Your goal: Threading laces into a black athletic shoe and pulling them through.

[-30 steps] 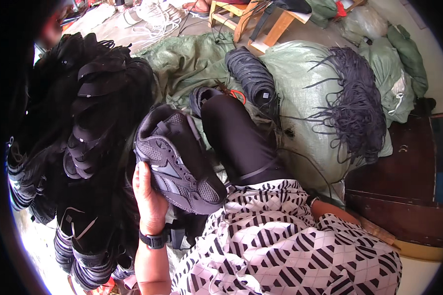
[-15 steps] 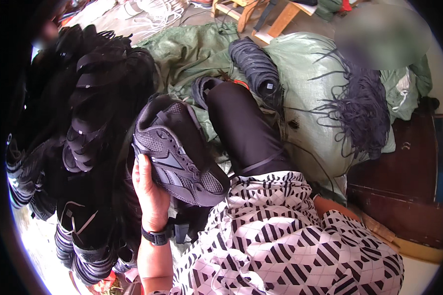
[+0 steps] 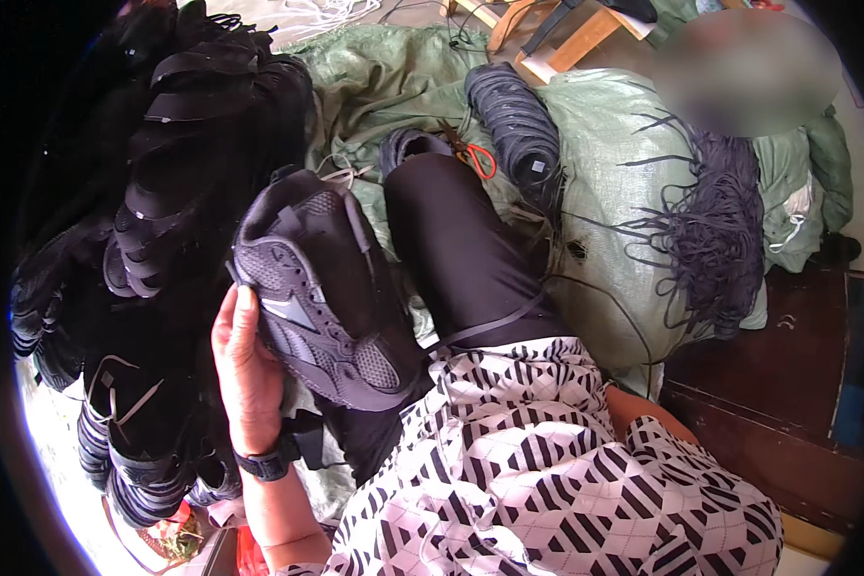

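Observation:
My left hand (image 3: 248,370) grips the side edge of a dark grey shoe upper (image 3: 322,288), with the thumb along its outer side. The upper has a mesh toe and heel, empty lace eyelets and a lighter side patch. It lies tilted over my left leg. My right hand is hidden; only a bit of the right forearm (image 3: 648,415) shows beside the patterned garment (image 3: 547,461). Beyond my covered right knee (image 3: 451,250) lie another dark upper (image 3: 408,149) and scissors with orange-red handles (image 3: 480,161).
Large piles of black uppers (image 3: 192,173) fill the left side, some with pale laces. A nested stack of dark uppers (image 3: 514,125) and a bundle of dark laces (image 3: 715,230) rest on green woven sacks (image 3: 605,173). A brown wooden surface (image 3: 758,365) stands at right.
My left hand has moved left and slightly up in view with the upper. The scissors show more fully beyond my knee. The whole view has shifted a little.

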A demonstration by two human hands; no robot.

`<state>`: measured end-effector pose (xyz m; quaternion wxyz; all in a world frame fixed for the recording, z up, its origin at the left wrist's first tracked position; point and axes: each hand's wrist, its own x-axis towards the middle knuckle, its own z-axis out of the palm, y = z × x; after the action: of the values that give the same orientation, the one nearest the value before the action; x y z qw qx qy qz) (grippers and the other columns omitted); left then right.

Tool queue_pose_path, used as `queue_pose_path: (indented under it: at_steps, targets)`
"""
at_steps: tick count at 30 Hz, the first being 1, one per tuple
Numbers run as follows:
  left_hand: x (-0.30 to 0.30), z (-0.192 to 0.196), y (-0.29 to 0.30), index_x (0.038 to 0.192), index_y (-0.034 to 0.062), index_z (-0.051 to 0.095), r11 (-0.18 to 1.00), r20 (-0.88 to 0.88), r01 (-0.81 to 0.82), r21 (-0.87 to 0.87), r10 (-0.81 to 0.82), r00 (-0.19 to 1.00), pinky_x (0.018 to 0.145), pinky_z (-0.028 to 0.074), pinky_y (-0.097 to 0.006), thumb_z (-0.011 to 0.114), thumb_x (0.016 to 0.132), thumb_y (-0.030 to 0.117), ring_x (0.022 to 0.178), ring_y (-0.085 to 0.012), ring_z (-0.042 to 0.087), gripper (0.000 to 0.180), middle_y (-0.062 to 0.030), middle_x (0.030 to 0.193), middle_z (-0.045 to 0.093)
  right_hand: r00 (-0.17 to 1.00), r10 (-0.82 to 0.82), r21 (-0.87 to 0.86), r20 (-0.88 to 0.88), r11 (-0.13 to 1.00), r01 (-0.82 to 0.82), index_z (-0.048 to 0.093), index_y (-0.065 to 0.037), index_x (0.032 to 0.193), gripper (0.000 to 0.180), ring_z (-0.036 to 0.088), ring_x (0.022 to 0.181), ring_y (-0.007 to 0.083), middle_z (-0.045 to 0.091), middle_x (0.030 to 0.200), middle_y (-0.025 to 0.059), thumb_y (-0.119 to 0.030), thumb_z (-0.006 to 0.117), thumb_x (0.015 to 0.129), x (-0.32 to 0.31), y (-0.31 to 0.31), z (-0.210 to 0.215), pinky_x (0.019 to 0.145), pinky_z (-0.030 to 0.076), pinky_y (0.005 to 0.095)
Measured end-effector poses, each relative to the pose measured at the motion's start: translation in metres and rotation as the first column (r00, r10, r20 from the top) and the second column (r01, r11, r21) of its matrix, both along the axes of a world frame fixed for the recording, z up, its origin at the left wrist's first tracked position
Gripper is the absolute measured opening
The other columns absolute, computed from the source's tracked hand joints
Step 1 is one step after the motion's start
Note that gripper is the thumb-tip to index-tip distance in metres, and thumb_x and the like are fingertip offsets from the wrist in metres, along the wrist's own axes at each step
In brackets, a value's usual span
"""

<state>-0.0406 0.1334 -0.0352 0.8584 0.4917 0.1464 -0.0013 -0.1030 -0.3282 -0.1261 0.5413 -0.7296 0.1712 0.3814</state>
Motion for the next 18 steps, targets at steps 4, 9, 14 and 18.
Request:
queue_pose_path:
  at_steps: [4,9,14,18]
  targets:
    - [-0.005,0.008,-0.019,0.122,-0.0016,0.054,0.955,-0.118,-0.157,0.252,0.192,0.974,0.062,0.044,-0.017,0.054,0.096,0.027,0.072,-0.0033,0.056,0.039,0.0011,0.093,0.065,1.000,-0.007,-0.029,-0.023,1.000,0.007,0.064,-0.002,0.098,0.022,0.053,0.069,0.0159,0.062,0.082,0.0076,-0.017,0.054,0.086,0.008,-0.005,0.011,0.061,0.044,0.0306]
    - [0.004,0.008,-0.017,0.128,0.0013,0.052,0.823,-0.158,0.005,0.568,0.103,0.982,0.069,0.045,-0.020,0.061,0.090,0.027,0.080,-0.0070,0.057,0.046,-0.0023,0.096,0.064,0.422,0.836,-0.427,-0.352,0.257,-0.867,0.064,0.002,0.090,0.021,0.065,0.063,0.0330,0.062,0.075,0.0224,-0.013,0.059,0.076,0.084,0.020,0.073,0.056,0.050,0.0413]
    - [0.002,-0.002,-0.019,0.136,0.0105,0.047,0.767,0.231,-0.186,0.615,0.050,0.972,0.100,0.040,-0.034,0.061,0.089,0.012,0.128,-0.0231,0.040,0.048,-0.0102,0.140,0.041,0.787,0.461,0.082,0.410,0.841,-0.535,0.061,0.001,0.087,0.018,0.054,0.044,0.0092,0.062,0.065,0.0066,-0.013,0.053,0.093,0.155,0.106,0.154,0.044,0.043,0.0224]
    - [0.007,0.017,-0.040,0.129,0.0073,0.051,0.651,0.219,-0.118,0.750,-0.076,0.973,0.106,0.032,-0.037,0.069,0.081,0.019,0.130,-0.0282,0.040,0.052,-0.0164,0.136,0.042,0.271,0.467,-0.258,0.842,0.789,-0.557,0.062,0.000,0.103,0.020,0.063,0.083,0.0155,0.064,0.094,0.0069,-0.010,0.063,0.085,0.186,0.181,0.156,0.072,0.050,0.0267]
